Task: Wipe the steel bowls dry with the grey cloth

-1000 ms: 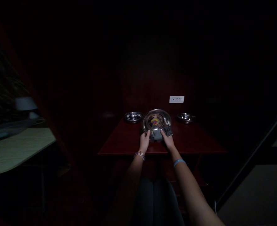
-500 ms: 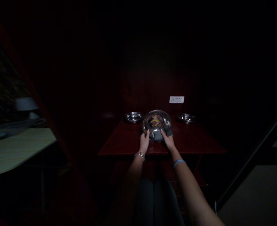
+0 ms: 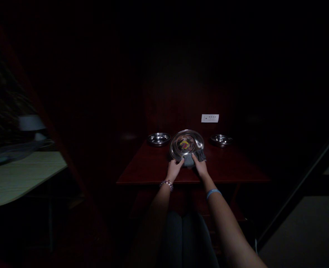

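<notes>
A shiny round metal plate (image 3: pixel 177 147) is tilted up above the red table, its inner face toward me with a coloured round picture or label in the middle. My left hand (image 3: pixel 175 169) is closed at its lower left rim, the thumb at the left end of a grey cloth (image 3: pixel 188 160). My right hand (image 3: pixel 200 167) grips the lower right rim through that cloth, thumb in front. The cloth is folded over the lower rim. Fingers behind the plate are hidden.
On the dark red table (image 3: pixel 142 173), a metal dish (image 3: pixel 159 139) stands at the back left and another metal dish (image 3: pixel 222 140) at the back right. A white socket panel (image 3: pixel 210 118) is on the wall. A pale table (image 3: pixel 22 175) lies far left.
My left hand has slid right along the lower rim, its thumb moving from the plate's face to the cloth. The plate has shifted slightly right. My right hand has barely moved.
</notes>
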Action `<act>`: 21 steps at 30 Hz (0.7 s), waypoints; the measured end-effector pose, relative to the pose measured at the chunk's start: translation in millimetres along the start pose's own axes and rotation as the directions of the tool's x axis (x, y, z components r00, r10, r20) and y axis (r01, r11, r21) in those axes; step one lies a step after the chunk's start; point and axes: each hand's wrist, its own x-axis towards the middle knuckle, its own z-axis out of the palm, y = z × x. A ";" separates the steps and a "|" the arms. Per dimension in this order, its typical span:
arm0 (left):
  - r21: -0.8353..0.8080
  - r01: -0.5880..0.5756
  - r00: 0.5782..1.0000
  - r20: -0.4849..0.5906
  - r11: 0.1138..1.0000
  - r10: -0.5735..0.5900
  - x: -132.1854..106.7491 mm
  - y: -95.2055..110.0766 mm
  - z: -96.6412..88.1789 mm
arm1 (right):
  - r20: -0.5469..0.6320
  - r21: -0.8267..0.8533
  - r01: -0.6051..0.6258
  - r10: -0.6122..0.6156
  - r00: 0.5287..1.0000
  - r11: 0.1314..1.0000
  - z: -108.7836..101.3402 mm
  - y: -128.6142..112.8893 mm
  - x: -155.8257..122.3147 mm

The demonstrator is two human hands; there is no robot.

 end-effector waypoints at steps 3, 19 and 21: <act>0.006 -0.010 1.000 -0.014 1.000 0.010 -0.8 0.6 0.1 | 0.001 -0.001 0.003 -0.003 1.000 1.000 0.2 -0.5 0.1; -0.077 0.006 0.994 -0.104 0.997 -0.014 4.3 -4.9 2.3 | 0.026 -0.009 0.023 -0.022 0.999 1.000 -0.2 2.8 0.1; -0.096 0.019 0.992 -0.126 0.995 -0.031 3.3 -3.2 1.5 | 0.029 -0.024 0.032 -0.031 0.999 0.999 -0.7 3.5 0.7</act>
